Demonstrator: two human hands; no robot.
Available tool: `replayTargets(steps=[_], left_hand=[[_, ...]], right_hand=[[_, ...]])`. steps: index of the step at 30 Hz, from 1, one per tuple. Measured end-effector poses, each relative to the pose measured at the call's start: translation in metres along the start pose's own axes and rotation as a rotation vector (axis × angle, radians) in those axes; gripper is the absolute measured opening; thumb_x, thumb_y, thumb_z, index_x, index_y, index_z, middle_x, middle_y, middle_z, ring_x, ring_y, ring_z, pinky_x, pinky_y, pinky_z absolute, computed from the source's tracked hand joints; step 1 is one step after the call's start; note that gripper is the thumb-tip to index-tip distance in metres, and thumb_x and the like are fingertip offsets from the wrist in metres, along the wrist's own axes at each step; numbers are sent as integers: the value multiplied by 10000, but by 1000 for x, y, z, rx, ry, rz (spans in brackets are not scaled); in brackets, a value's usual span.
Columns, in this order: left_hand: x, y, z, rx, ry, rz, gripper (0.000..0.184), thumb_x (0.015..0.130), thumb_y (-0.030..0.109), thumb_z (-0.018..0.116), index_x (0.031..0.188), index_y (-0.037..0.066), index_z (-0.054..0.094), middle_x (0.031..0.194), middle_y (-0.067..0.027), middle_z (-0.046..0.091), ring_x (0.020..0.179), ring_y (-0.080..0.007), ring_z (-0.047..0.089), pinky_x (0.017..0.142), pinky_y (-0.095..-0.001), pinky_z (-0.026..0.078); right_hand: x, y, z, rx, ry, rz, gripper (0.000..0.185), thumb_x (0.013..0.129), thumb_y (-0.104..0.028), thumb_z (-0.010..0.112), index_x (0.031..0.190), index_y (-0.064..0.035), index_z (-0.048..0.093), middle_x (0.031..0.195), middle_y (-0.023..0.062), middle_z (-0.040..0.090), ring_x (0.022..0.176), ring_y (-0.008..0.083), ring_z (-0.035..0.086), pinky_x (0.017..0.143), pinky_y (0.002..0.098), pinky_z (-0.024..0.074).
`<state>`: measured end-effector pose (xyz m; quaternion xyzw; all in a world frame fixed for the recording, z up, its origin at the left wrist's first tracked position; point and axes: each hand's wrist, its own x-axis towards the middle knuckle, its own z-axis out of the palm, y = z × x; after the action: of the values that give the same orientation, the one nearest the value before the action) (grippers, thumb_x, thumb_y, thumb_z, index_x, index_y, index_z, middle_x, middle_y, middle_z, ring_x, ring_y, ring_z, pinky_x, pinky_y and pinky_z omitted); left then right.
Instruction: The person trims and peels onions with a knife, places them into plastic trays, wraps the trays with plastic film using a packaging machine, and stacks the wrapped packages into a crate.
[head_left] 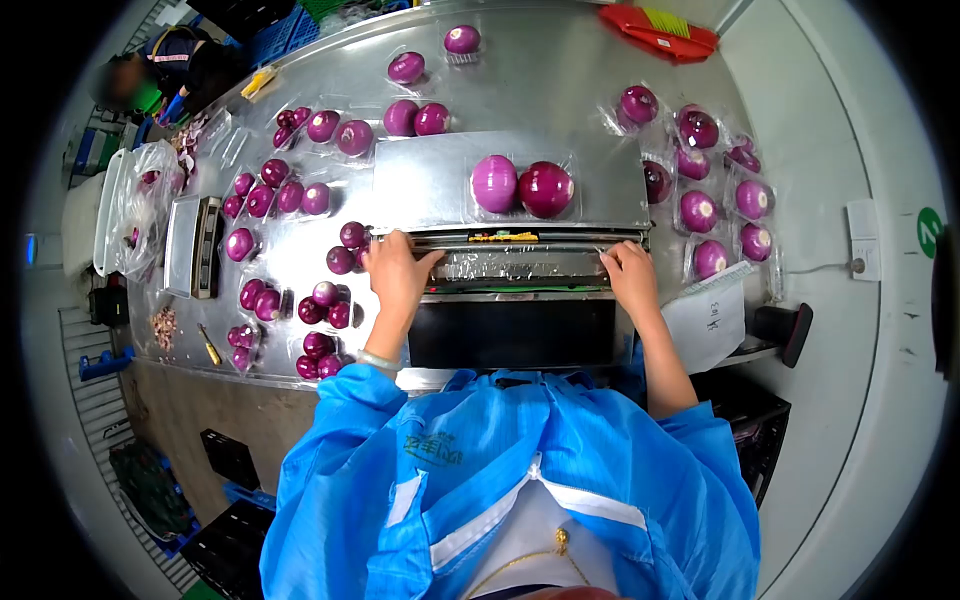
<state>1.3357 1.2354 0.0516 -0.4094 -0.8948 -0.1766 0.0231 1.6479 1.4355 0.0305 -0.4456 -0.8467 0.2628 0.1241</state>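
Note:
In front of me is a metal film-wrapping machine (512, 345) with a dark front plate. My left hand (398, 275) is at the left end of its roller area, thumb and fingers closed on the edge of the clear plastic film (520, 264). My right hand (630, 275) pinches the same film at the right end. Between the two hands the film spans the machine, shiny and wrinkled. Just beyond, on the machine's flat plate (420, 185), a clear tray with two purple onions (545, 190) rests, touched by neither hand.
Several trays of purple onions stand left (289, 197) and right (697, 211) on the steel table (560, 70). A scale (205, 247) is at left, a red dustpan-like item (660, 35) at the back. Paper (705, 320) lies right. Another person (185, 60) is at far left.

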Motion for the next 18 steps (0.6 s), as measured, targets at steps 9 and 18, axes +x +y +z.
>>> replayTargets(steps=[9, 18], left_hand=[[9, -19, 4, -749, -596, -192, 226, 932, 229, 661, 810, 42, 624, 738, -32, 578, 729, -169, 525, 730, -330, 427], [136, 48, -94, -2117, -524, -51, 181, 1043, 259, 468, 1042, 99, 552, 1361, -276, 541, 1360, -376, 439, 1115, -458, 372]], right_hand=[[5, 9, -30, 482, -291, 110, 226, 941, -218, 611, 843, -16, 590, 716, 87, 603, 655, 234, 574, 621, 328, 434], [90, -106, -109, 1653, 250, -130, 238, 1032, -213, 466, 1048, -13, 594, 987, 130, 648, 922, 230, 592, 848, 318, 451]])
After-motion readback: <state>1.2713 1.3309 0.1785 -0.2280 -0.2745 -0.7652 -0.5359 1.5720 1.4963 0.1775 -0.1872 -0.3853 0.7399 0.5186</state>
